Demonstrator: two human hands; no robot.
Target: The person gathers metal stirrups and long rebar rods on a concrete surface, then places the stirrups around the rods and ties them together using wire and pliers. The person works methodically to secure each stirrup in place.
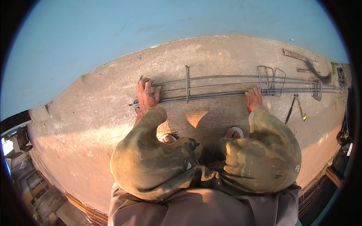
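Note:
Several long grey steel rods lie side by side across the concrete, running off to the right. My left hand is closed over their left ends, its fingers reaching past the farther rod. Farther along, my right hand has its fingers curled onto the nearer rods; its thumb is partly hidden. Between my hands, a steel stirrup crosses the rods, seen edge-on. Just right of my right hand, several bent-wire stirrups sit around the rods. More stirrups are bunched near the far right end.
Dark-handled pincers with a yellow tip lie right of my right hand. Beyond the rods are a bundle of thin wire and a rusty bar. A blue wall borders the concrete floor. My sandalled feet are close to the rods.

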